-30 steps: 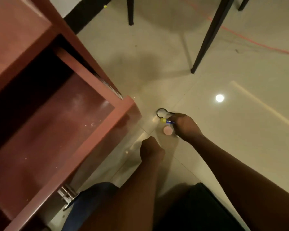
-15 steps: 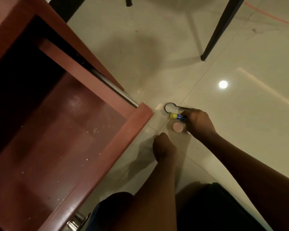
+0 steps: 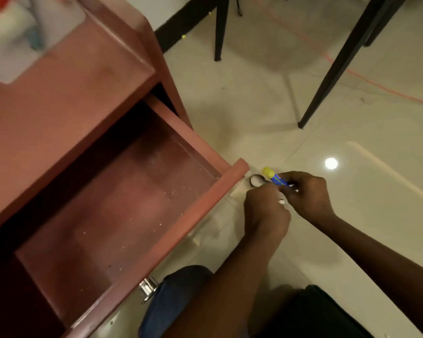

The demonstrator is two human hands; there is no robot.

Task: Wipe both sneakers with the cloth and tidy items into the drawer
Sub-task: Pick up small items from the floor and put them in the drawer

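Drawer pulled open, nothing visible inside; tidying looks barely started.
Right hand pinches glue stick just right of drawer's front corner; left hand curled beside it, grip unclear. Sneakers, cloth unseen.

Both bare forearms reach forward and converge, the left from below, the right from the lower right. The right grip, knuckles up, curls its fingers round a blue stick with a yellow cap. The left grip, back upward, meets it with curled fingers; anything it holds is hidden.
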